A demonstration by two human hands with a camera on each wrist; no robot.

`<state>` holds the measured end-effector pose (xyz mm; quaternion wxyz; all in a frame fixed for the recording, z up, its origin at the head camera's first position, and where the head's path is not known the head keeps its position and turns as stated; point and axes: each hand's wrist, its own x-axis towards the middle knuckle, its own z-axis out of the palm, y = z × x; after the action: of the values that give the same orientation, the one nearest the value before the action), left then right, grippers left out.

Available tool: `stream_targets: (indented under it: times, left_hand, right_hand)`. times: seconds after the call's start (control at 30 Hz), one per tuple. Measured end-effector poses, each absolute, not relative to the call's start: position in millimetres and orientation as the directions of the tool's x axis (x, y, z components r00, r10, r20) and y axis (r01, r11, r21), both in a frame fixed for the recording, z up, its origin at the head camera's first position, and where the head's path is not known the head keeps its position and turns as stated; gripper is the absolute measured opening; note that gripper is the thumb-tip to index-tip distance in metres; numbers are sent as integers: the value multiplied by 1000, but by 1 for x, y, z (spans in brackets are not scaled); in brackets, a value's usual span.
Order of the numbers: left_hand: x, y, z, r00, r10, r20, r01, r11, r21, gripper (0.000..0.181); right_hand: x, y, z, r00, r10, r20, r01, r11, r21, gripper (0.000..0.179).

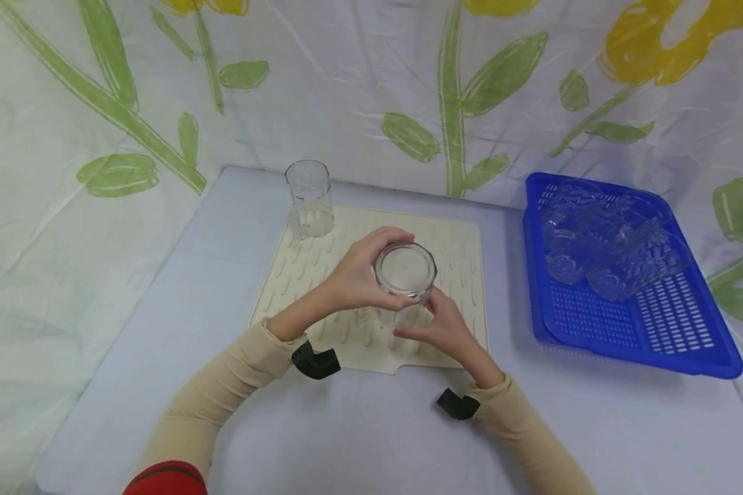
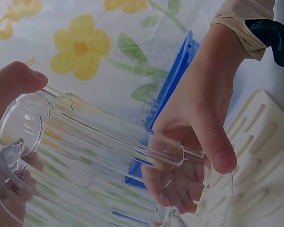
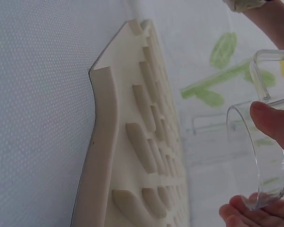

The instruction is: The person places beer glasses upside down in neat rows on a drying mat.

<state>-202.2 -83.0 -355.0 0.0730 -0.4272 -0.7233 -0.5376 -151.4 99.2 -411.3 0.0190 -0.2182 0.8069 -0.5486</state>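
Observation:
Between both hands is a clear mug (image 1: 406,269), turned base up above a cream ribbed mat (image 1: 362,354). My left hand (image 1: 359,275) grips it near the base, its thumb on the near side. Lower down, my right hand (image 1: 442,326) holds the mug by its open rim. In the left wrist view, the right thumb (image 2: 217,146) lies at the rim, with fingers on the far side. The right wrist view shows right fingertips (image 3: 260,213) under the rim and part of the handle (image 3: 260,75). Another clear mug (image 1: 309,199) stands at the mat's back left corner.
A blue perforated basket (image 1: 588,323) stands on the right of the pale table (image 1: 173,275), holding several clear mugs (image 1: 613,240) toward its back. A white curtain with painted flowers (image 1: 347,89) hangs behind the table. Black curved pieces (image 1: 316,361) sit at the wrists.

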Motion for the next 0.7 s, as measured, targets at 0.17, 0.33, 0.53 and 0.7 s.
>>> stream_targets:
  times: [0.17,0.33,0.53,0.7]
  left_hand:
    - [-203,-83,-355,-637,534,556,694,82,716,73]
    - [-204,-85,-354,-650,527,548,680,80,729,73]
    - [-212,-88,-351,-676,511,531,675,141,724,75]
    - [-228,-91,-346,-721,482,499,649,216,729,73]
  right_hand:
    - [-149,102,-408,-918,-362,163,-292,337,-895,74]
    - [-153,108,-418,-917,-359,176,-309,355,-882,67]
    - [-161,121,-443,-939,-333,92,-232,412,-881,70]
    - [-158,131,-448,-957,-289,35,-167,444,-880,85]
